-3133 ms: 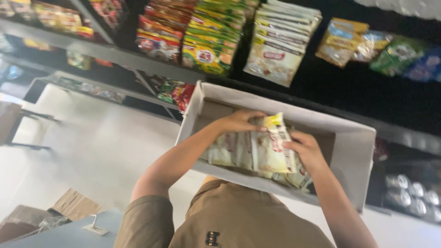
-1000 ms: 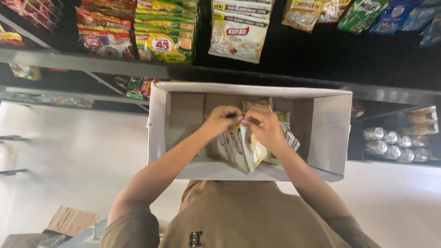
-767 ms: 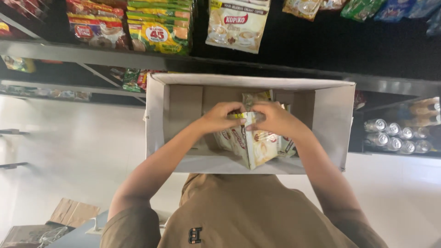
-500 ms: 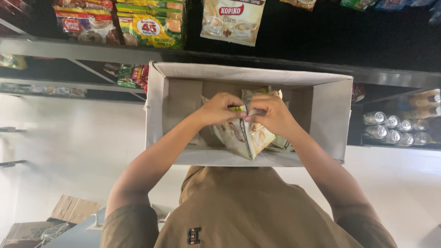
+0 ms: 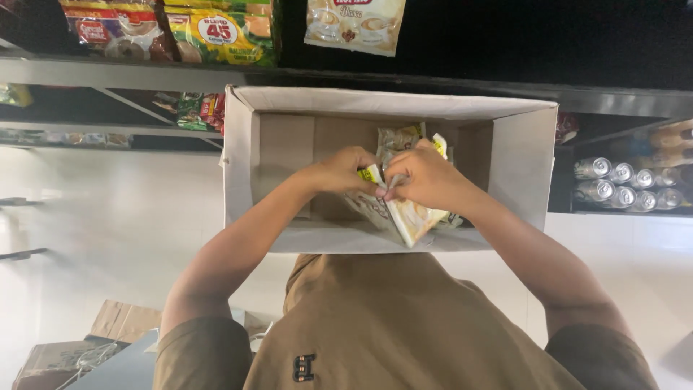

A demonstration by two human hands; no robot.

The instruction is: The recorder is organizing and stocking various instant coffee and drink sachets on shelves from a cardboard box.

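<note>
Fingers of both hands pinch the top edge of a bundle of cream-coloured sachet packets (image 5: 404, 213) with yellow tabs. Left hand (image 5: 345, 170) grips the left part of that edge, fingers curled down over it. Right hand (image 5: 426, 178) grips just beside it, fingertips (image 5: 393, 189) pressed against the packet top; the two hands touch or nearly touch at the fingertips. Neither hand is free; both are clenched on the same bundle.

Bundle position: inside an open cardboard box (image 5: 523, 155), right of its centre, lower end near the front wall. More packets of the same kind (image 5: 399, 137) stand behind the hands against the back wall. Left half of the box floor is bare cardboard.

Box sits in front of the person's chest, above an olive-brown shirt (image 5: 390, 325), and level with a grey shelf edge (image 5: 130, 74).

Surroundings: hanging snack packs in red, yellow and green (image 5: 209, 29) on the upper left shelf; a cream coffee sachet pack (image 5: 354, 23) at top centre; silver cans (image 5: 621, 184) lying on the lower shelf at the right; flattened brown cartons (image 5: 123, 321) on the pale floor at lower left.
</note>
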